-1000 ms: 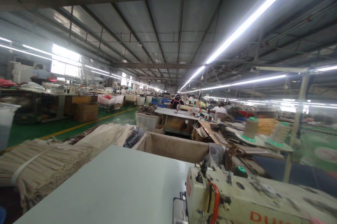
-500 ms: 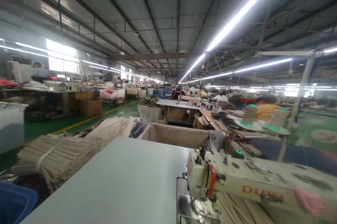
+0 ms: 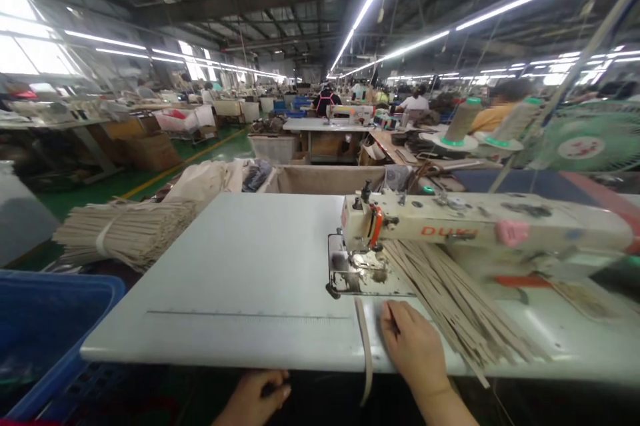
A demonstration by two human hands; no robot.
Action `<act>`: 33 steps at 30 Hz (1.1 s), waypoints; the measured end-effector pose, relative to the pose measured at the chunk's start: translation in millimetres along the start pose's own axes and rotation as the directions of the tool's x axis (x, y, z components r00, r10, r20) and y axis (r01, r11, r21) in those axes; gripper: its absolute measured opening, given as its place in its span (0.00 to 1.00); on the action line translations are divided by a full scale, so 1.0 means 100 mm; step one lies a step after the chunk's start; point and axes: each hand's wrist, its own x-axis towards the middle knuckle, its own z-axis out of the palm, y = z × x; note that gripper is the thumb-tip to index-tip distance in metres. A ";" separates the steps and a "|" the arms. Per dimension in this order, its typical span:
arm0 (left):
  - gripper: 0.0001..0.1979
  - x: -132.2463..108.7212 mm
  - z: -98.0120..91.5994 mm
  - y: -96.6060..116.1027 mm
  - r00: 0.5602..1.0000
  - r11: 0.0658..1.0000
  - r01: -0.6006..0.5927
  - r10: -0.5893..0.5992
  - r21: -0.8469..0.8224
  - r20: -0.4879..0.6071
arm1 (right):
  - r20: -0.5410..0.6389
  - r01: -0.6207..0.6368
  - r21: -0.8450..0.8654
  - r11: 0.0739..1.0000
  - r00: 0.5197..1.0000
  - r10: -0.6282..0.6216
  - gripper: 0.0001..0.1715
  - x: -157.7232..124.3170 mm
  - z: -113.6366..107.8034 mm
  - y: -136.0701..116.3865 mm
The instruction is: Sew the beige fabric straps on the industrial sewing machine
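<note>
My right hand [image 3: 414,341] rests on the pale sewing table [image 3: 260,253] with its fingers curled down; whatever may be under them is hidden. Just to its left, a narrow beige fabric strip [image 3: 367,349] lies from near the needle plate and hangs over the front edge. My left hand [image 3: 256,397] is below that edge, thumb and fingers bent but apart, nothing seen between them. Ahead of my right hand stands the sewing machine [image 3: 475,223]. A bundle of similar strips [image 3: 455,306] lies under its arm, right of my right hand.
At the left are a blue plastic bin [image 3: 55,319] and a tied stack of beige strips [image 3: 120,233]. A fabric-lined box [image 3: 330,179] stands behind the table. Thread cones [image 3: 463,123] and a green fan [image 3: 590,139] are at the right. Other people sit at machines farther off.
My view has tilted down, so the table's front edge and the strip now show. Both my hands have come into view at the bottom.
</note>
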 end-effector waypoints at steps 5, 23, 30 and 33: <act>0.10 -0.27 -0.23 0.45 0.893 0.928 -0.319 0.362 -0.191 0.267 | 0.102 -0.168 0.099 0.981 0.982 0.158 0.14 -0.02 -0.08 -0.13; 0.20 0.68 0.17 1.76 0.575 0.412 -0.703 0.809 0.580 0.122 | 0.489 -0.469 0.167 0.867 0.803 0.340 0.06 0.12 -0.25 -0.59; 0.11 0.89 0.13 1.86 0.369 0.199 -0.727 0.921 0.657 0.129 | 0.395 -0.446 0.308 0.840 0.864 0.313 0.10 0.31 -0.68 -0.10; 0.12 0.92 0.09 1.82 0.382 0.310 -0.756 0.924 0.576 0.003 | 0.175 -0.480 0.187 0.857 0.875 0.452 0.23 0.62 -1.13 0.62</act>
